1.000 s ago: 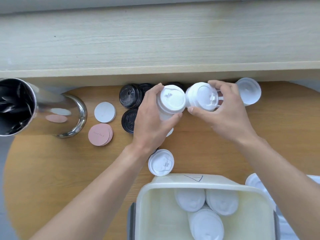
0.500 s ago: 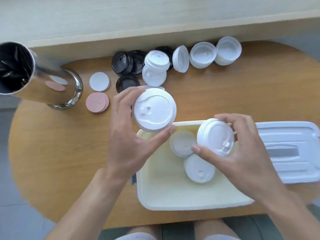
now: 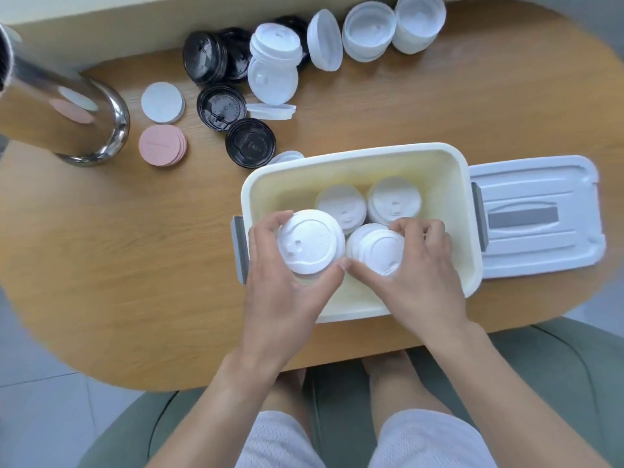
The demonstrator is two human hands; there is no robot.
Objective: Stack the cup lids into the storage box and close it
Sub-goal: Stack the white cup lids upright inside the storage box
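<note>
The cream storage box (image 3: 354, 153) stands open on the wooden table. Two white lid stacks (image 3: 341, 202) (image 3: 393, 202) stand at its far side. My left hand (image 3: 283, 285) grips a white lid stack (image 3: 309, 241) at the box's left wall. My right hand (image 3: 418, 271) holds another white lid stack (image 3: 380, 248) down inside the box, beside the left one. The box's white cover (image 3: 537, 214) lies flat to the right. More white lids (image 3: 368, 30) and black lids (image 3: 250, 141) sit at the table's far side.
A tall shiny metal canister (image 3: 64, 106) stands at the far left. White (image 3: 162, 103) and pink (image 3: 162, 145) round coasters lie next to it. A pale ledge (image 3: 101, 8) runs behind the table. My knees and a green seat (image 3: 557, 373) are below the near edge.
Both hands have come down and toward me with their lid stacks, from above the box's far rim into the box. The right stack now sits low inside.
</note>
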